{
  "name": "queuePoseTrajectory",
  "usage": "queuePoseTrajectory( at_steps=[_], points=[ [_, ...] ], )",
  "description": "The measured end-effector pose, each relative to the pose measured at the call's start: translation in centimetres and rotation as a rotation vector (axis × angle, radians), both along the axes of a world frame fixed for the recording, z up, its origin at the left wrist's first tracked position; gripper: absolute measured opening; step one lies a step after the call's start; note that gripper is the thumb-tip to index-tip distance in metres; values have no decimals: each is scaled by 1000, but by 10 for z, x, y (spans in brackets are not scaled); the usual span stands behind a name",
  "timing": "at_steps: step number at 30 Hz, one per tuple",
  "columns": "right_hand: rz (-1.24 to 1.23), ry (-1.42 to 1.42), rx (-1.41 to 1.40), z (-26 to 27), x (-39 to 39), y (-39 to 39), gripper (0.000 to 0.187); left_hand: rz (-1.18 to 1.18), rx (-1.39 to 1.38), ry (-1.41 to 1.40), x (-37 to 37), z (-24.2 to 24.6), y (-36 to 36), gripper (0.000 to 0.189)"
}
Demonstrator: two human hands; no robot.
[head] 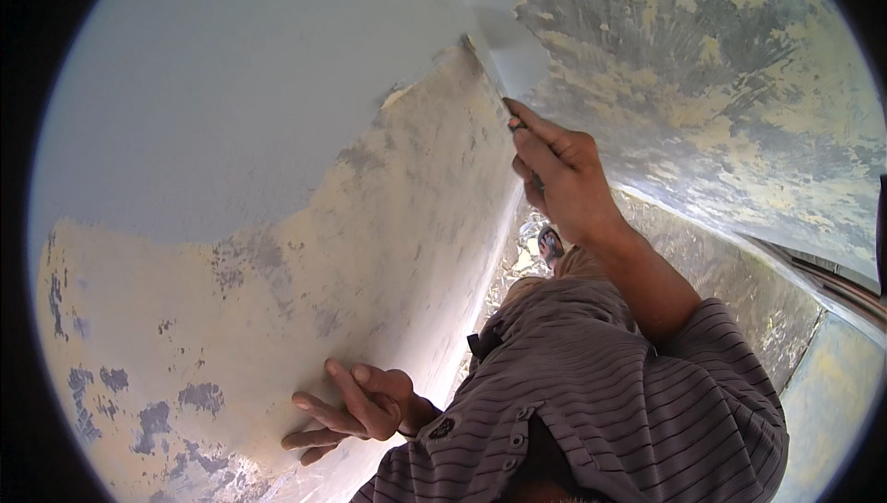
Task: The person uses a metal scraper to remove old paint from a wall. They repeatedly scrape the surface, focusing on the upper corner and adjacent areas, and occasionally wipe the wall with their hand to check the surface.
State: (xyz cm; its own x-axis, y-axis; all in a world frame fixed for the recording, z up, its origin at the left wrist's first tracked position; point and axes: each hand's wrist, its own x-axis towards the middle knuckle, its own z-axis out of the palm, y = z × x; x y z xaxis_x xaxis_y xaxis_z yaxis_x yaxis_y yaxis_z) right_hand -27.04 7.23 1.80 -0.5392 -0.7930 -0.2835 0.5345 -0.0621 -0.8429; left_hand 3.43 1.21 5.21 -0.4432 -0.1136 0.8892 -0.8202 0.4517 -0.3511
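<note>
My right hand point(568, 174) is closed around the handle of a hand scraper point(515, 123), whose green and orange parts show between the fingers. The scraper lies along the inside corner of two walls; its blade is seen nearly edge-on, and how it touches the wall is hard to tell. On the left wall, pale blue-grey paint point(208, 101) ends at a ragged border, where a small flake point(395, 98) lifts. Below that border is a bared cream surface point(388, 226) with grey patches. My left hand point(360, 402) rests there, fingers spread, holding nothing.
The right wall point(693, 66) is mottled grey and cream, with a strip of smooth paint near the corner. Paint chips point(527, 246) litter the floor around my sandalled foot point(551, 245). A brown-framed opening point(818, 274) is set low at the right.
</note>
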Motion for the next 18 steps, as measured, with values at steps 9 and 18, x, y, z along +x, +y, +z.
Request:
queuePoseTrajectory(
  at_steps=[9, 18],
  points=[
    [18, -46, -26, -1, -9, -4, 45, 5, 8, -35, 4, 0, 0, 27],
    [13, -100, -59, -2, -5, -10, 41, 20, 3, -17, 5, 0, 0, 27]
  ],
)
